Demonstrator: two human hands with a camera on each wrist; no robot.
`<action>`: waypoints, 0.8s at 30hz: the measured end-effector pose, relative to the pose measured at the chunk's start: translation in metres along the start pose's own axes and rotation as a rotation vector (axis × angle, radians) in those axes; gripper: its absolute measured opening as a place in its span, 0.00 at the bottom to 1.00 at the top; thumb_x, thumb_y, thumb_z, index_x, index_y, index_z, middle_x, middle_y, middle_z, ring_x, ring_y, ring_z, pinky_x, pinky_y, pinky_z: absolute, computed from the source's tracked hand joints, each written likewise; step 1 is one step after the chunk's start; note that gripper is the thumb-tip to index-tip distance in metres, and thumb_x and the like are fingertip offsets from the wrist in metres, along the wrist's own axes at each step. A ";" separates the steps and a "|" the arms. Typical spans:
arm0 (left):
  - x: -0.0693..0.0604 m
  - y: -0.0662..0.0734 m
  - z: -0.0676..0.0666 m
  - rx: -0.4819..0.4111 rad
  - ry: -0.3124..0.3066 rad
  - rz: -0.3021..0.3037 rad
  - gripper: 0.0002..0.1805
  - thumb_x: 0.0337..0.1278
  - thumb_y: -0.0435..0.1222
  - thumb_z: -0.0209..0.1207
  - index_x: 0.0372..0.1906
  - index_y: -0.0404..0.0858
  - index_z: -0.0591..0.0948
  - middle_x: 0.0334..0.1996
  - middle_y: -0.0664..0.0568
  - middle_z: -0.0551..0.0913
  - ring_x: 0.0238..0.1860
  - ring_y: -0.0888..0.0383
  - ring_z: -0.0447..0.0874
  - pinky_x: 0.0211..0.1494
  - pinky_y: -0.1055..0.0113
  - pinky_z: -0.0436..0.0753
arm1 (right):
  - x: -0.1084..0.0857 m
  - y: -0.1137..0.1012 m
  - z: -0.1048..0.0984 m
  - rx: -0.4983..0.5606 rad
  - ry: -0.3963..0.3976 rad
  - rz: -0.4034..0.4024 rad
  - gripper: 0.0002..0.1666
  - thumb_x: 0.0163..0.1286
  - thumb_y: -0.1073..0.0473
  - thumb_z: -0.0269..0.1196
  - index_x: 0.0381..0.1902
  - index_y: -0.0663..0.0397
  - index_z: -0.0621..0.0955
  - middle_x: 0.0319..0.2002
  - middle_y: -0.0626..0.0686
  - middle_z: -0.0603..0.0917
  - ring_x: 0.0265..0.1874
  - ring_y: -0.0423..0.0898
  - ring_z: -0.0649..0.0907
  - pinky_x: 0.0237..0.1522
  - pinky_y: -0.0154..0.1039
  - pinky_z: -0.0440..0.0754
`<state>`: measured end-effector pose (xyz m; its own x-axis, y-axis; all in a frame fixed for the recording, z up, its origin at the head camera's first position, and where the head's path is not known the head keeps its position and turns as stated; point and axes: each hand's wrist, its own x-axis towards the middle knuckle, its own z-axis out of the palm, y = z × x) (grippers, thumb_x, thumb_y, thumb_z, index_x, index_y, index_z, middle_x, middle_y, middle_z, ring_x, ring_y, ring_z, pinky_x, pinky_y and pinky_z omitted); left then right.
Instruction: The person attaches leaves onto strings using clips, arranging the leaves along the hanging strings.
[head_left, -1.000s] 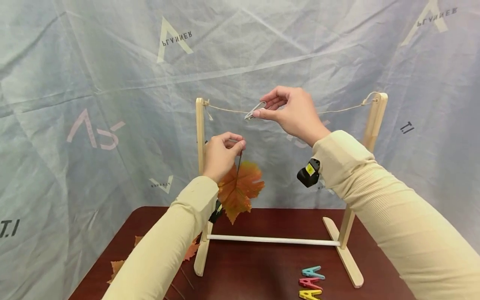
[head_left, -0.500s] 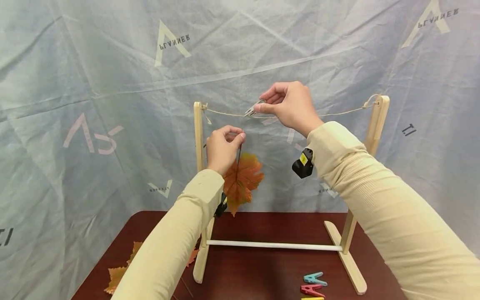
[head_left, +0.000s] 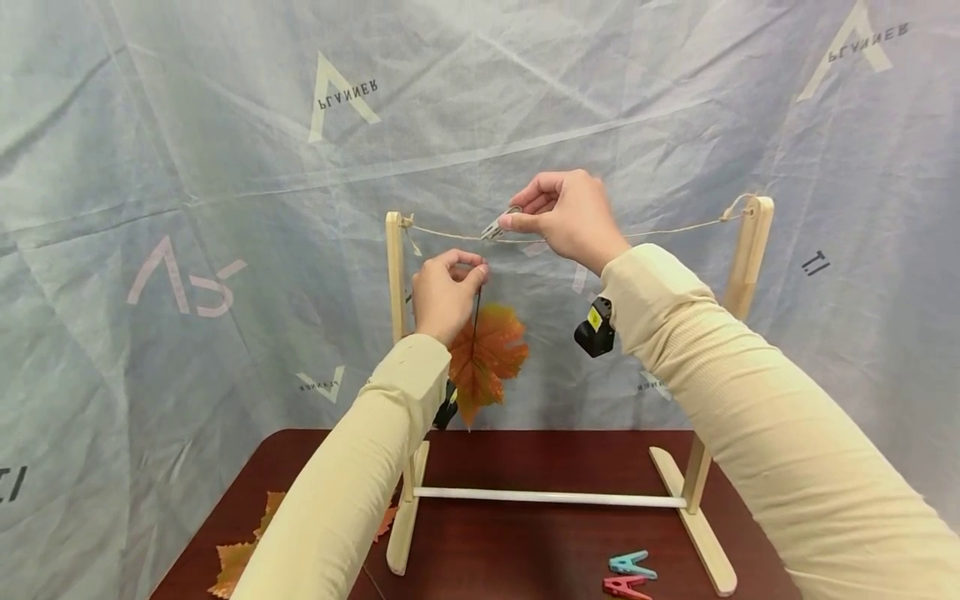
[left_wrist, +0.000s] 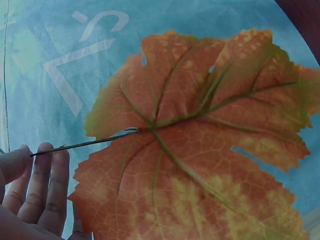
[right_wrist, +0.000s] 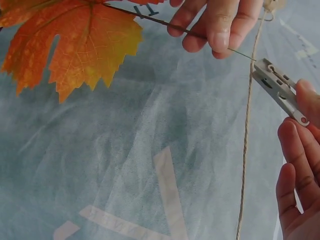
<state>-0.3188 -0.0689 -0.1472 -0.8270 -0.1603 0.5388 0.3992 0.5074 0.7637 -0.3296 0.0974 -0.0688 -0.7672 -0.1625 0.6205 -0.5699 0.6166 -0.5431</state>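
My left hand (head_left: 444, 296) pinches the dark stem of an orange leaf (head_left: 491, 354), which hangs down below the fingers. In the left wrist view the leaf (left_wrist: 200, 130) spreads wide, its stem between thumb and fingers. Between thumb and fingers my right hand (head_left: 573, 212) holds a grey clothespin (head_left: 495, 227) by its handle end. The clothespin's tip is at the twine (head_left: 675, 230). In the right wrist view the stem's thin end reaches the clothespin's (right_wrist: 280, 90) nose beside the twine (right_wrist: 245, 145); whether it lies between the jaws I cannot tell.
A wooden frame (head_left: 738, 258) with a white crossbar (head_left: 547, 497) stands on the dark red table (head_left: 517, 550). Blue (head_left: 632, 564) and red (head_left: 627, 587) clothespins lie at the front right. More leaves (head_left: 232, 567) lie at left, partly behind the left sleeve.
My left hand has lifted the leaf nearer the twine. The clothespin in my right hand has come to the twine and shifted slightly left. The yellow clothespin has left the view as the head tilted up.
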 end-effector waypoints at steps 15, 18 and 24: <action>0.006 -0.005 -0.001 0.020 -0.030 -0.006 0.08 0.70 0.40 0.64 0.45 0.42 0.89 0.34 0.50 0.91 0.37 0.54 0.88 0.38 0.62 0.79 | -0.001 0.002 0.011 -0.012 0.008 -0.009 0.13 0.61 0.54 0.77 0.39 0.55 0.89 0.34 0.53 0.88 0.37 0.47 0.84 0.38 0.41 0.78; 0.007 -0.005 0.001 0.017 -0.024 -0.011 0.08 0.69 0.40 0.64 0.45 0.43 0.89 0.33 0.50 0.91 0.37 0.54 0.87 0.38 0.62 0.79 | -0.001 0.004 0.010 -0.013 0.000 -0.010 0.14 0.60 0.53 0.78 0.40 0.55 0.89 0.34 0.53 0.89 0.37 0.48 0.85 0.37 0.40 0.77; 0.007 -0.005 0.002 0.018 -0.020 -0.004 0.08 0.68 0.40 0.65 0.44 0.42 0.89 0.34 0.49 0.91 0.37 0.53 0.87 0.42 0.59 0.80 | -0.001 0.004 0.007 -0.047 -0.063 -0.011 0.19 0.63 0.53 0.75 0.47 0.57 0.88 0.41 0.57 0.88 0.42 0.49 0.86 0.43 0.44 0.80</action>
<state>-0.3273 -0.0707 -0.1482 -0.8363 -0.1457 0.5285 0.3886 0.5223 0.7590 -0.3335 0.0945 -0.0760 -0.7789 -0.2168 0.5884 -0.5650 0.6498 -0.5084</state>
